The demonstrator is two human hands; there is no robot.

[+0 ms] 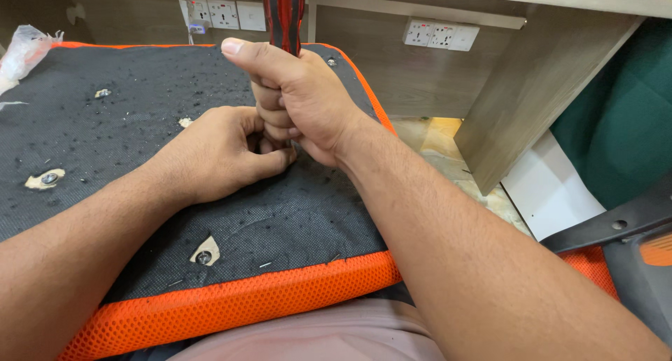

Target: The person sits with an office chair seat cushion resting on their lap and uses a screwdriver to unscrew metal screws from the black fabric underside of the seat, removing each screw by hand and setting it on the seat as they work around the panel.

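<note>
Both hands on a screwdriver at the middle of an upturned seat cushion.

We see the cushion (105,144), black underside up with an orange mesh edge along the bottom of the frame; open fabric lies left of the hands, while a wooden desk panel (532,95) stands at the right. Our right hand (301,102) is clamped around the red-and-black screwdriver (283,11), which stands upright at top centre; our left hand (224,151) is curled shut at its base, touching the right. Bolts (204,257) dot the fabric; wall sockets (441,35) sit behind.
</note>
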